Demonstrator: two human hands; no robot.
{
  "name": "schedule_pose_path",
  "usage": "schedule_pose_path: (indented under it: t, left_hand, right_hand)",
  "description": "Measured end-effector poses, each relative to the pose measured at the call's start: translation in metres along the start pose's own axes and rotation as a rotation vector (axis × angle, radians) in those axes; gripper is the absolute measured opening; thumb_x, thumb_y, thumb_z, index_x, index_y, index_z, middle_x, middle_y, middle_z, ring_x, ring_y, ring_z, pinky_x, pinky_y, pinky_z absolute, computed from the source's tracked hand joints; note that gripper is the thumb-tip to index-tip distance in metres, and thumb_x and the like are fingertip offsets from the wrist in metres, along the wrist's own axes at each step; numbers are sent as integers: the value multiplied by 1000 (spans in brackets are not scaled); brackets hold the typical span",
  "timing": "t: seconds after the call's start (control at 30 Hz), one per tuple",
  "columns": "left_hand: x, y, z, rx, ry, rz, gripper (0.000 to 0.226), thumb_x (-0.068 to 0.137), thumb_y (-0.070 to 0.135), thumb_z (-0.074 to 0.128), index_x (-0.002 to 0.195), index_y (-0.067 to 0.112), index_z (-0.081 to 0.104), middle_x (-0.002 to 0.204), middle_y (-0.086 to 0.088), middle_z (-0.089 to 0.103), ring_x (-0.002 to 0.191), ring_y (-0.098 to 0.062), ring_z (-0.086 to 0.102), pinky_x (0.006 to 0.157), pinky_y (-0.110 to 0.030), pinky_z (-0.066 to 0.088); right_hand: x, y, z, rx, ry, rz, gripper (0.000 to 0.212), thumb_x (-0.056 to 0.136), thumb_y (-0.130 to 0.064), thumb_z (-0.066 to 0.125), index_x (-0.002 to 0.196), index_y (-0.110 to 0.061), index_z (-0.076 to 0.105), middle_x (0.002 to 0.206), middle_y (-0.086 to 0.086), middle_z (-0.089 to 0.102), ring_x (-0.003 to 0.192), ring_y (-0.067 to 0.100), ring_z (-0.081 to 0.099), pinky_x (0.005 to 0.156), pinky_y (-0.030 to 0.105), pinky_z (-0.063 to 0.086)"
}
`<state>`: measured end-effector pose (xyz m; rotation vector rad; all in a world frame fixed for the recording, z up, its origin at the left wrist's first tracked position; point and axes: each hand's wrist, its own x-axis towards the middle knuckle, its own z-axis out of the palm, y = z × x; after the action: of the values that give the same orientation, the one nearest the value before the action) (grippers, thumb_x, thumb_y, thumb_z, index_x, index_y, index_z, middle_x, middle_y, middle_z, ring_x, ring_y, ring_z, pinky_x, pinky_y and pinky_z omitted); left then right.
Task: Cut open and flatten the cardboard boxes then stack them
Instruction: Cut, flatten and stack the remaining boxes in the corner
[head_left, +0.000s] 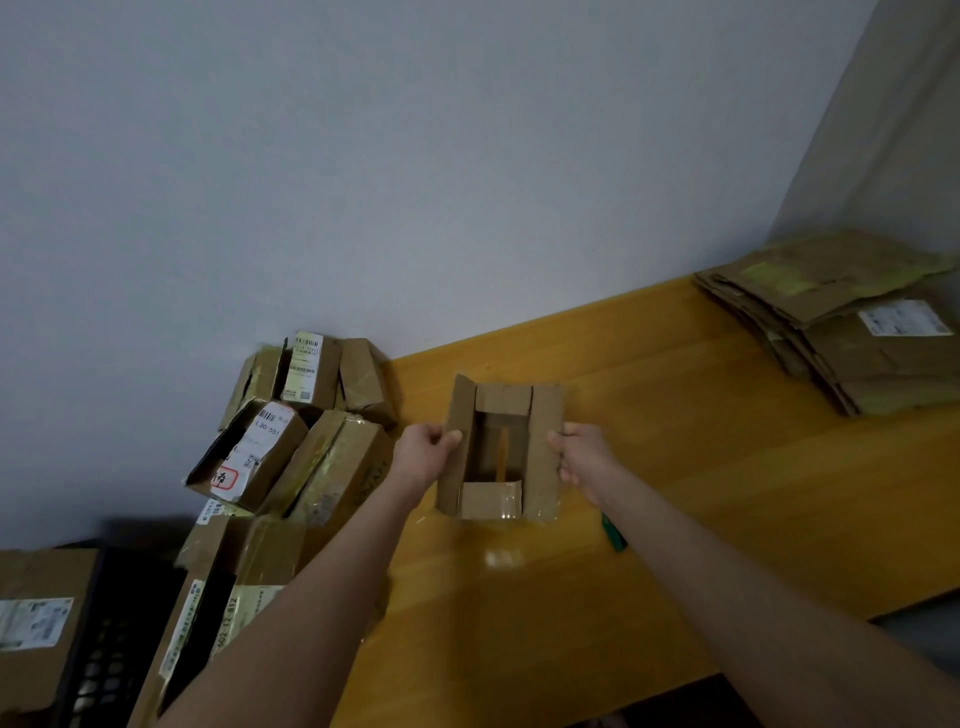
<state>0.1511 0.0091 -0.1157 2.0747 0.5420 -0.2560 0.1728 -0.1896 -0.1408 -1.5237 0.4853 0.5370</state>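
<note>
Both hands, left hand (426, 453) and right hand (582, 457), grip an opened cardboard box (501, 447), nothing visible inside.

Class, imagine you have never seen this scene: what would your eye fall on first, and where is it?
First, the small open cardboard box at the centre, held over the yellow wooden table, the left hand and right hand gripping its side flaps. Next, the jumbled pile of unflattened boxes against the wall on the left. Last, the stack of flattened cardboard at the table's far right end.
</note>
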Motion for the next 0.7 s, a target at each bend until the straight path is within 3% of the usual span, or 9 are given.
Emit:
schedule_pose_path:
  t: [0.1,0.17,0.27,0.37,0.4,0.47,0.57,0.63,0.7]
  left_hand:
    - [-5,1,-1,-136,-89,-56,11,95,24,58,98,14,64,94,-3,66,93,-20,63,84,-38,52]
    - [-7,3,-5,-227,-92,-38,16,94,26,59,94,12,67,92,-7,69,90,-22,66,77,-34,53]
    - [-11,17,-8,-127,-49,91,18,92,29,62,89,13,69,87,-4,71,86,-19,69,72,-31,54]
    - [-19,40,-7,126,-12,276,17,93,30,60,84,19,69,81,-2,71,78,-15,69,71,-31,58]
    - [-22,49,-7,183,-21,326,18,94,31,59,83,20,69,79,-3,71,76,-16,69,70,-32,59]
    - [-28,64,-8,268,-52,402,23,95,33,56,83,18,69,78,-6,70,74,-19,68,71,-35,59]
    - [-33,78,-17,367,-83,466,24,96,35,54,81,22,67,76,-6,68,72,-20,64,72,-37,55]
    - [-32,82,-29,415,-68,497,26,96,35,54,76,23,65,69,-2,63,65,-17,58,70,-39,52]
    - [-29,83,-41,431,-65,495,24,96,34,54,83,21,69,73,0,65,70,-16,61,74,-39,54]
  right_hand:
    - [4,0,-2,66,49,-10,19,99,-11,50,116,-17,57,91,6,64,69,15,56,55,22,45]
    - [5,-4,-3,-49,144,-98,44,96,-11,55,139,-14,44,123,12,59,106,26,60,87,35,53]
    - [2,-20,-6,-575,308,-306,78,94,-7,55,153,-26,7,156,7,24,140,28,29,111,43,31]
    - [1,-39,-8,-1056,311,-452,82,94,-23,58,153,-26,1,160,7,7,146,31,7,117,45,16]
    - [1,-44,-7,-1154,300,-436,85,91,-37,61,153,-24,5,160,6,10,147,31,7,117,46,15]
    - [-2,-54,-7,-1200,324,-395,80,85,-53,61,147,-19,25,151,5,32,139,30,28,111,45,28]
    - [-7,-64,-11,-1192,334,-447,37,95,-42,48,124,-18,43,117,3,57,102,24,57,81,38,49]
    - [-11,-68,-16,-1147,285,-486,29,99,-34,35,118,-17,48,99,3,58,87,24,57,70,33,45]
    - [-14,-73,-21,-1002,247,-529,33,102,-30,32,114,-13,57,98,8,62,85,25,57,67,28,38]
